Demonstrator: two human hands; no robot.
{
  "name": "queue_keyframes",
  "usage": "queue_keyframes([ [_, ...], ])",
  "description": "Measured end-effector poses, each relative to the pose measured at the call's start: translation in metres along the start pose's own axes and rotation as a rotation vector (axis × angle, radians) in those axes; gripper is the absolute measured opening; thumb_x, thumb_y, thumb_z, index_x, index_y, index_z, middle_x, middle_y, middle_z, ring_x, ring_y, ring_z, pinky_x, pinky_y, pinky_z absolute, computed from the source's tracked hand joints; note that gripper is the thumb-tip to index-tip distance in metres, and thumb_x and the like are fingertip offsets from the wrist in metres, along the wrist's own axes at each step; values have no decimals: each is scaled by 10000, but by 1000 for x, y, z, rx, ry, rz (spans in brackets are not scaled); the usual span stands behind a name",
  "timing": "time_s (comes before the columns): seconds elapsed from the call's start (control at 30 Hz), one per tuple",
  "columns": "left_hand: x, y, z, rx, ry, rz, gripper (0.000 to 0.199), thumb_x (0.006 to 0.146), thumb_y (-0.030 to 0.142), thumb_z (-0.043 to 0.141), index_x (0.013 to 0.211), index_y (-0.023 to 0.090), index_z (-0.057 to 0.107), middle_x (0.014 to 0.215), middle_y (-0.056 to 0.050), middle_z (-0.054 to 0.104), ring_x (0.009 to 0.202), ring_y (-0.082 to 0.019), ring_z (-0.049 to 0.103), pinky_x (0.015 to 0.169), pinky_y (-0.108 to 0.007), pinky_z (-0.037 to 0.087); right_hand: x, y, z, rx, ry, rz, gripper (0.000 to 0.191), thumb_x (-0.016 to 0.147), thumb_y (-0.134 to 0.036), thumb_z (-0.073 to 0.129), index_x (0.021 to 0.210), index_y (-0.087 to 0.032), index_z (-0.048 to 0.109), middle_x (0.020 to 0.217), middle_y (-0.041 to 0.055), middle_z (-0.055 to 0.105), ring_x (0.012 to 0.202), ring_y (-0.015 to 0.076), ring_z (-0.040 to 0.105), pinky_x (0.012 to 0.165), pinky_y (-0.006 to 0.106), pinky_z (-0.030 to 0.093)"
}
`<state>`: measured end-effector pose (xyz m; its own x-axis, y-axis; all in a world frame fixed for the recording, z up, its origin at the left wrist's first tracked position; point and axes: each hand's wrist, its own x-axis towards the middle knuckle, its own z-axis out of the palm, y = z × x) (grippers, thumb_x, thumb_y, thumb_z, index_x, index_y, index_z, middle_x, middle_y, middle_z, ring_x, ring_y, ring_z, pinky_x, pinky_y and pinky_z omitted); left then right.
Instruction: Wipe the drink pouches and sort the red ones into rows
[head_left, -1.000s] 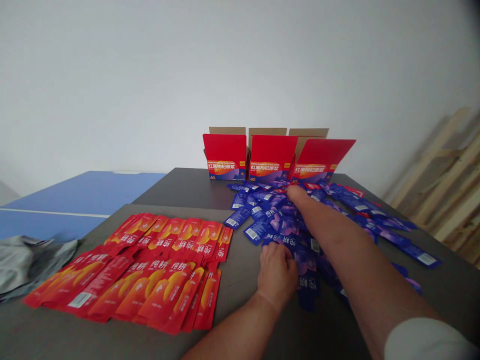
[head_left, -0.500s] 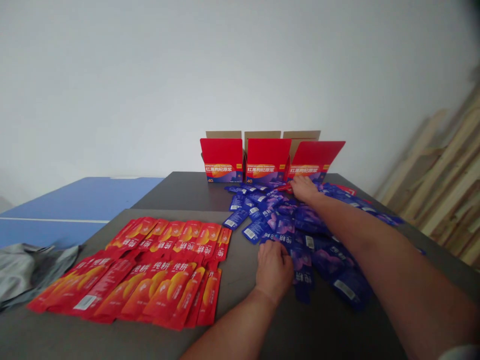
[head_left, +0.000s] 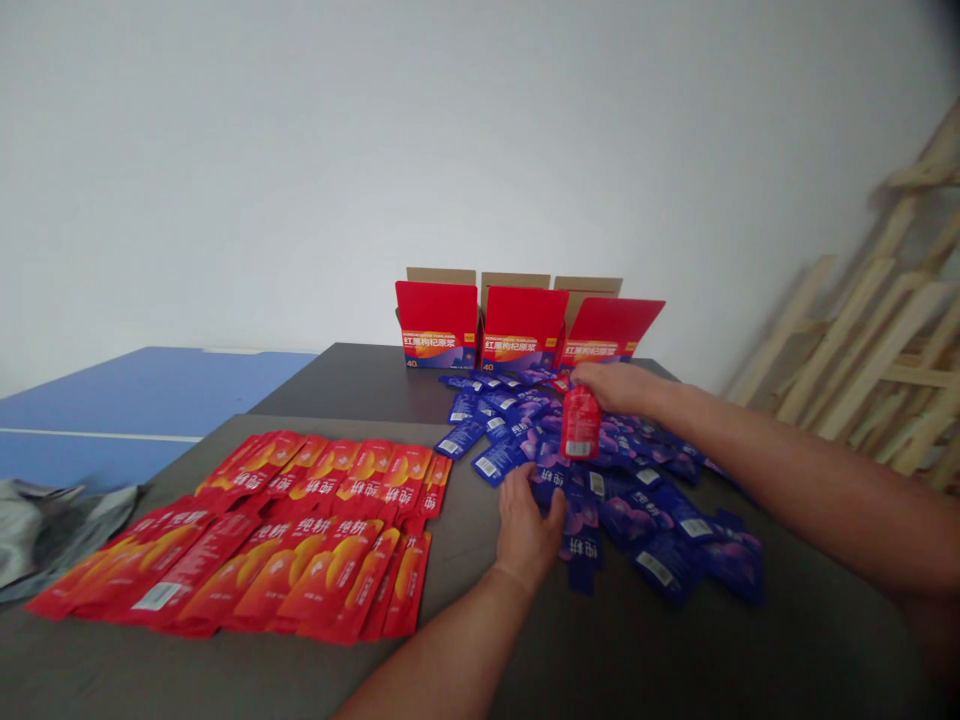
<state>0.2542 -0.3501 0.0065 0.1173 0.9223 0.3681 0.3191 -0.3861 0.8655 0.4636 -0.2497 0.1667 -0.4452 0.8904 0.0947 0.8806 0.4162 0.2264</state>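
My right hand (head_left: 609, 386) pinches a red pouch (head_left: 580, 424) by its upper end and holds it above the heap. The pouch hangs with its barcode side toward me. Below and around it spreads a loose pile of blue-purple pouches (head_left: 660, 567). At the pile's left edge my left hand (head_left: 527, 520) is open, thumb and fingers apart, with nothing seen between them. To its left, red pouches (head_left: 330, 570) with orange fruit prints lie overlapping in two rows on the dark table (head_left: 465, 600).
Three open red cartons, the left (head_left: 437, 325), the middle (head_left: 523, 330) and the right (head_left: 611, 335), stand side by side behind the pile. Grey cloth (head_left: 52, 530) lies at the left, before a blue table (head_left: 150, 400). Wooden slats (head_left: 885, 330) lean at the right.
My right hand has lifted a red pouch from the far part of the pile and brought it nearer. The fingers of my left hand have spread apart.
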Motion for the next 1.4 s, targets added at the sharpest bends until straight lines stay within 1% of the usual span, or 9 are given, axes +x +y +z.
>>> queue_keyframes([
  [0.17, -2, 3, -2, -186, -131, -41, 532, 852, 446, 582, 1297, 183, 457, 1173, -99, 619, 1050, -207, 588, 929, -344, 441, -11, -74, 11, 117, -121, -307, 245, 827, -143, 528, 1045, -175, 634, 988, 89, 664, 796, 186, 638, 663, 255, 420],
  [0.27, -1, 4, -2, -235, -160, -119, 464, 899, 427, 511, 1292, 181, 485, 1117, -97, 658, 985, -208, 628, 873, -329, 466, -4, -87, 24, 216, -88, -367, 202, 852, -152, 501, 1002, -167, 634, 969, 83, 671, 794, 176, 627, 682, 252, 424],
  [0.37, 0, 5, -1, -262, -119, -128, 456, 918, 384, 483, 1328, 184, 466, 1162, -101, 650, 1037, -206, 621, 916, -325, 451, 18, -63, 46, 341, 27, -232, 268, 955, -231, 372, 965, -157, 630, 921, 74, 680, 849, 165, 615, 751, 245, 424],
  [0.57, 0, 6, -1, -239, -112, -179, 402, 910, 368, 498, 1262, 175, 510, 1095, -98, 669, 1003, -208, 629, 916, -327, 452, 70, 24, 106, 199, -20, 518, 232, 914, -274, 492, 1023, -154, 658, 1031, 94, 698, 943, 180, 625, 761, 230, 413],
  [0.73, -2, 10, -2, -238, -127, -168, 346, 915, 345, 489, 1226, 200, 531, 1103, -78, 665, 994, -197, 624, 889, -307, 458, 89, 50, 139, 149, -29, 671, 346, 917, -281, 458, 1147, -96, 638, 1132, 190, 665, 1018, 263, 629, 809, 311, 439],
  [0.93, -5, 10, -1, -200, -157, -203, 324, 915, 349, 490, 1213, 227, 523, 1070, -61, 674, 960, -194, 630, 846, -294, 465, 109, 52, 160, 18, -42, 706, 344, 886, -217, 451, 1042, -41, 703, 1084, 267, 660, 1058, 336, 604, 878, 404, 416],
  [1.1, -6, 7, 0, -176, -163, -216, 325, 915, 358, 487, 1212, 232, 516, 1062, -62, 675, 947, -202, 635, 803, -295, 468, 109, 53, 164, -76, -24, 592, 331, 872, -146, 421, 958, -72, 732, 1027, 238, 682, 1075, 315, 579, 932, 426, 358],
  [1.23, -4, 7, 0, -169, -154, -224, 298, 911, 360, 486, 1168, 216, 531, 1039, -74, 678, 921, -204, 636, 799, -304, 467, 95, 53, 146, -72, 22, 592, 322, 878, -198, 439, 936, -78, 732, 1010, 227, 689, 1093, 320, 565, 941, 431, 358],
  [1.4, -2, 9, 0, -187, -138, -215, 328, 908, 357, 482, 1195, 199, 512, 1029, -90, 679, 922, -211, 641, 823, -312, 469, 65, 56, 105, 159, 242, 882, 356, 881, -286, 429, 934, -90, 721, 1003, 217, 693, 1018, 319, 623, 865, 389, 446],
])
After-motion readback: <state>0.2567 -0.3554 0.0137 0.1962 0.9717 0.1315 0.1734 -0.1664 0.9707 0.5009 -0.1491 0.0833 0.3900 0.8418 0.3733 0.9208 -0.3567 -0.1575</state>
